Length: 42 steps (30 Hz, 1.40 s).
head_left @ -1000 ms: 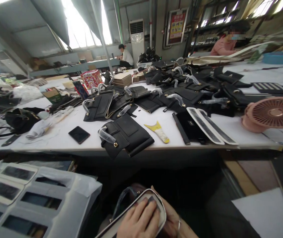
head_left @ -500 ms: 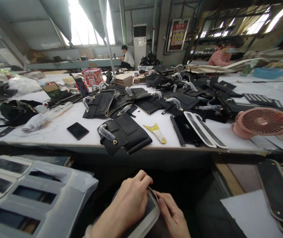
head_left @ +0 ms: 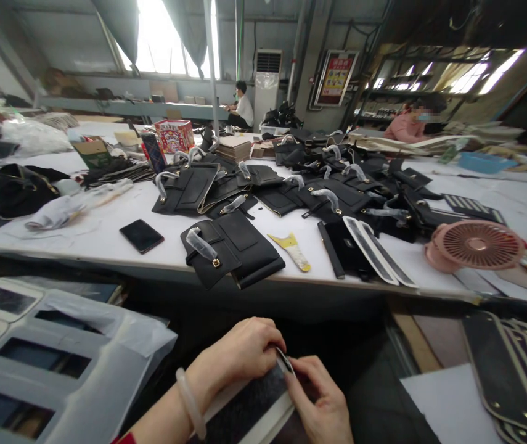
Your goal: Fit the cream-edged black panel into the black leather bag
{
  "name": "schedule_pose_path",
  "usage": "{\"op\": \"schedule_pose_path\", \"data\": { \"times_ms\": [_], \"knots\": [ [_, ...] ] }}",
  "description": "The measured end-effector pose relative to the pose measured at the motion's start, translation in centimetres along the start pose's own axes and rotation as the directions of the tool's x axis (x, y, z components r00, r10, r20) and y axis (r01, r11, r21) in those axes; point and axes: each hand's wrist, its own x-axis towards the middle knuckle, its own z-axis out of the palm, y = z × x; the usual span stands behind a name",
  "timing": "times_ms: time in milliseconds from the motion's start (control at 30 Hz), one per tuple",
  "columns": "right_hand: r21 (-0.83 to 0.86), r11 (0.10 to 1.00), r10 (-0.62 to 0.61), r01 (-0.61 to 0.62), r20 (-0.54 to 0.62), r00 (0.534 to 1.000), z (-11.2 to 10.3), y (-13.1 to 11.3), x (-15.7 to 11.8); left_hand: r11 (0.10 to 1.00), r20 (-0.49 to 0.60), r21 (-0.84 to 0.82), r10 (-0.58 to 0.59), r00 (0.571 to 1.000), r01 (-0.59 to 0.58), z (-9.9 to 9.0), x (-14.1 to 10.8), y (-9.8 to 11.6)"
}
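Low in the head view, both hands grip a black panel with a pale border, held over the dark gap in front of the table. My left hand, with a pale bangle on its wrist, pinches the panel's far end from above. On the other side, my right hand has thumb and fingers closed on the same end, close to the left fingertips. The panel's near part runs out of the bottom of the picture. Past the hands, a black handbag with a plastic-wrapped handle lies at the table's front edge.
Across the white table lie a phone, a yellow-and-white piece, a pink fan and several black bags. A grey slotted tray stands left; black panels lie right. Two people sit farther back.
My left forearm has swung lower and flatter, bringing the bangle into full view. More of the panel's black face shows between my hands. The whole view has tilted slightly.
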Motion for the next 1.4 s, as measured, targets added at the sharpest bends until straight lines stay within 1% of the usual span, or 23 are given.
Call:
{"op": "schedule_pose_path", "data": {
  "times_ms": [167,367,500,700,800,900,967,1000,1067,1167,1267,1300,1333,1400],
  "knots": [
    [-0.031,0.999,-0.02,0.019,-0.029,0.999,0.2,0.0,0.0,1.0,-0.03,-0.019,-0.006,1.0,0.005,0.3,-0.1,-0.1],
    [-0.053,0.997,-0.06,0.057,-0.057,0.997,0.4,-0.1,-0.5,0.997,-0.067,0.006,0.076,0.995,-0.076,0.4,-0.1,-0.3],
    [-0.108,0.985,-0.14,0.133,-0.065,0.988,0.3,-0.4,-0.5,0.991,-0.072,-0.004,0.13,0.989,-0.13,0.5,-0.2,-0.9],
    [-0.221,0.944,-0.249,0.246,0.012,0.968,0.1,-0.8,-0.6,0.976,-0.077,0.012,0.22,0.973,-0.219,0.6,-0.6,-1.4],
    [-0.295,0.904,-0.303,0.309,0.068,0.951,-0.3,-0.9,-0.6,0.967,-0.083,0.046,0.253,0.964,-0.25,0.6,-0.8,-1.5],
    [-0.4,0.81,-0.382,0.43,0.196,0.903,-0.8,-1.1,-0.4,0.955,-0.083,0.09,0.289,0.954,-0.282,0.6,-0.9,-1.8],
    [-0.474,0.719,-0.409,0.509,0.304,0.86,-0.9,-1.4,-0.2,0.943,-0.074,0.119,0.322,0.944,-0.312,0.6,-1.0,-1.9],
    [-0.509,0.672,-0.421,0.538,0.335,0.843,-0.9,-1.6,-0.1,0.935,-0.069,0.133,0.34,0.938,-0.329,0.6,-0.9,-1.9],
    [-0.579,0.585,-0.463,0.568,0.336,0.82,-0.6,-2.1,0.0,0.918,-0.059,0.161,0.375,0.925,-0.362,0.4,-0.9,-1.9],
    [-0.649,0.439,-0.528,0.621,0.373,0.763,-0.2,-2.6,0.1,0.895,-0.043,0.194,0.417,0.908,-0.401,0.1,-0.8,-1.9],
    [-0.68,0.281,-0.518,0.677,0.486,0.704,0.1,-3.0,0.2,0.872,-0.024,0.228,0.449,0.893,-0.433,-0.1,-1.0,-1.9],
    [-0.685,0.243,-0.514,0.687,0.509,0.69,0.2,-3.1,0.2,0.862,-0.018,0.246,0.46,0.888,-0.442,-0.2,-1.1,-1.9],
    [-0.688,0.218,-0.506,0.692,0.527,0.683,0.3,-3.2,0.2,0.851,-0.015,0.272,0.471,0.882,-0.45,-0.2,-1.3,-1.9],
    [-0.692,0.209,-0.479,0.691,0.543,0.689,0.7,-3.4,0.1,0.822,-0.011,0.347,0.485,0.875,-0.451,-0.2,-1.7,-1.6]
  ]
}}
